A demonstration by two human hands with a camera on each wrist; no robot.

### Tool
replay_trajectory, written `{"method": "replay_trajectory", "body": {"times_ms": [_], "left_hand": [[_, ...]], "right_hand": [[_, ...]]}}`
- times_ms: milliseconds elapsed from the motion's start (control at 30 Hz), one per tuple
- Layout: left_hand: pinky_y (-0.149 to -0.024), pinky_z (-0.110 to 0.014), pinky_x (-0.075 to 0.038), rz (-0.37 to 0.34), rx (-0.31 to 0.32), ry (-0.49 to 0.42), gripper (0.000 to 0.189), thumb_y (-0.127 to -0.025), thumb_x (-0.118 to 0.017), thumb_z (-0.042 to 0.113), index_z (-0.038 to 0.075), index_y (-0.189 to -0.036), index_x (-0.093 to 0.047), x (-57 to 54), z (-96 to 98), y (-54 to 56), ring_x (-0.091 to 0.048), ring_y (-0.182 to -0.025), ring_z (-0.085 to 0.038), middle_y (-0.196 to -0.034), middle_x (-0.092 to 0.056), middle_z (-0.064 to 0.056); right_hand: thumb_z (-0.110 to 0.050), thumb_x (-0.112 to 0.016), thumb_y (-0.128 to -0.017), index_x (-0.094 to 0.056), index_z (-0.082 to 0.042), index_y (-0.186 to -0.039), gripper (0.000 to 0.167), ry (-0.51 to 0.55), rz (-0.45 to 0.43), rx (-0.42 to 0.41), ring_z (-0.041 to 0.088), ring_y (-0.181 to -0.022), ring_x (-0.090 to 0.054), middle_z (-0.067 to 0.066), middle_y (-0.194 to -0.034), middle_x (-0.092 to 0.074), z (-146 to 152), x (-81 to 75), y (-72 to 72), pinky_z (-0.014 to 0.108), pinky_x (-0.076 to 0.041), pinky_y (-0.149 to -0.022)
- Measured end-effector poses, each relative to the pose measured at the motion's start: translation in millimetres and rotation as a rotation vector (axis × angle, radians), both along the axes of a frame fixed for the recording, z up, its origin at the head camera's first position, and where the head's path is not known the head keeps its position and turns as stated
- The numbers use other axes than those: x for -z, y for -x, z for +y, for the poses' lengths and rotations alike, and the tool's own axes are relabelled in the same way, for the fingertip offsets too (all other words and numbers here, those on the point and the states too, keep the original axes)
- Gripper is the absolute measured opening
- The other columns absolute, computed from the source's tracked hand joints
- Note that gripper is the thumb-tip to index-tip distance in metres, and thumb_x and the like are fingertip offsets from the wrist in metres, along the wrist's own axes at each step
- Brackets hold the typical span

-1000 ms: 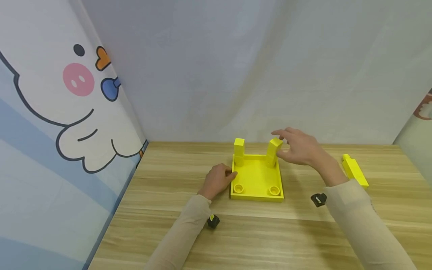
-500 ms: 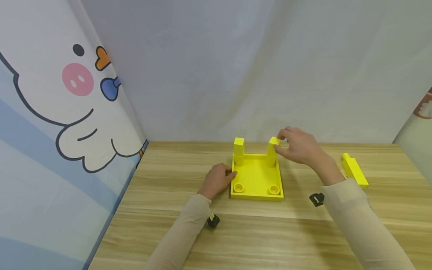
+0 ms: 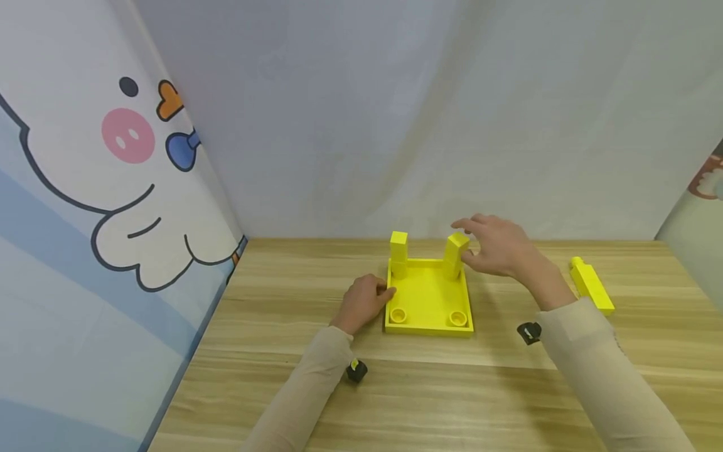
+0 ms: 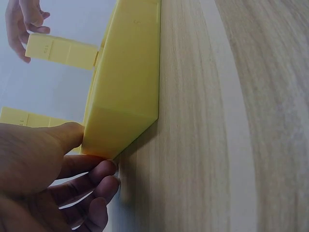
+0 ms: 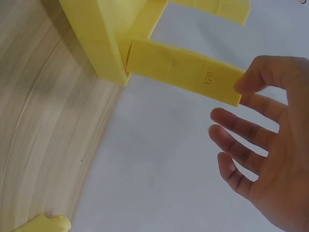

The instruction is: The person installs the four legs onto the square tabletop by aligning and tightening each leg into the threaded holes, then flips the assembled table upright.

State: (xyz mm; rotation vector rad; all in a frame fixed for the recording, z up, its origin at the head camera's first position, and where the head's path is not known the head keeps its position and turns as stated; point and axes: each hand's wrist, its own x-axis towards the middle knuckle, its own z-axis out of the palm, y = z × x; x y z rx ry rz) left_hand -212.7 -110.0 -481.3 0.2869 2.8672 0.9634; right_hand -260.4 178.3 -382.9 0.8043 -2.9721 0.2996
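Leftmost: one printed panel (image 3: 62, 150), white cartoon figure on pale blue.

Next: my left hand (image 3: 363, 302), at the left side of the tray, thumb on the rim and fingers curled at the outer wall, pinching it; sleeve (image 3: 313, 376) running back toward the near left.

One yellow tray (image 3: 426, 298), square, lying flat on the wood-grain table (image 3: 271, 295), hollow side up, walls running left-right and near-far.

In its far left corner, one yellow post (image 3: 399, 252), square in section, long axis vertical, sides in line with the tray walls. In its near left corner, one round socket (image 3: 398, 315); in its near right corner, a matching socket (image 3: 457, 319).

In its far right corner, one yellow post marked 120 (image 5: 186, 72), long axis roughly vertical, turned so that an edge faces near; a narrow gap shows at its foot.

At that post's upper end: my right hand (image 3: 498, 246), thumb and forefinger pinching it, the other three fingers spread apart.

Rightmost: one loose yellow post (image 3: 592, 289), lying on the table, long axis slanting, round stud pointing far left, flat end near right.
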Motion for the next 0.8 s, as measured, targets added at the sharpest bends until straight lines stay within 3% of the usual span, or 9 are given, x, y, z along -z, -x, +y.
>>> {"method": "replay_trajectory", "body": {"times_ms": [167, 333, 633, 800], "left_hand": [[-0.053, -0.023, -0.026, 0.007, 0.005, 0.001, 0.043, -0.103, -0.061, 0.025, 0.015, -0.064, -0.045, -1.1, -0.2, 0.1, -0.033, -0.055, -0.010, -0.060, -0.035, 0.003], [-0.053, -0.023, -0.025, 0.017, 0.012, 0.004, 0.044, -0.102, -0.061, 0.025, 0.016, -0.064, -0.044, 0.8, -0.6, 0.7, -0.031, -0.056, -0.010, -0.060, -0.034, 0.004], [-0.053, -0.024, -0.024, 0.026, 0.008, -0.007, 0.046, -0.102, -0.062, 0.025, 0.016, -0.063, -0.041, 1.9, -1.1, -0.1, -0.030, -0.055, -0.010, -0.059, -0.032, 0.004], [-0.053, -0.024, -0.024, 0.025, 0.007, -0.006, 0.045, -0.102, -0.062, 0.025, 0.016, -0.063, -0.042, 1.3, -0.9, -0.8, -0.031, -0.056, -0.010, -0.060, -0.033, 0.003]], "right_hand": [[-0.029, -0.057, -0.094, -0.061, -0.012, -0.135, 0.044, -0.007, 0.014, -0.008, 0.038, -0.109, -0.064, 0.014, -0.130, -0.065, -2.8, 0.9, 1.5, 0.058, -0.052, -0.088], [-0.034, -0.062, -0.096, -0.063, -0.009, -0.127, 0.040, -0.013, 0.029, 0.007, 0.036, -0.106, -0.064, 0.014, -0.121, -0.068, -3.9, 3.1, 2.1, 0.058, -0.051, -0.090], [-0.044, -0.063, -0.096, -0.063, -0.005, -0.108, 0.041, -0.033, 0.038, 0.055, 0.029, -0.086, -0.063, 0.012, -0.103, -0.069, -4.6, 1.7, 0.1, 0.048, -0.053, -0.076], [-0.047, -0.061, -0.095, -0.062, -0.010, -0.128, 0.049, -0.047, 0.017, 0.059, 0.032, -0.097, -0.067, 0.012, -0.116, -0.070, -5.0, -0.3, -0.7, 0.051, -0.055, -0.078]]}}
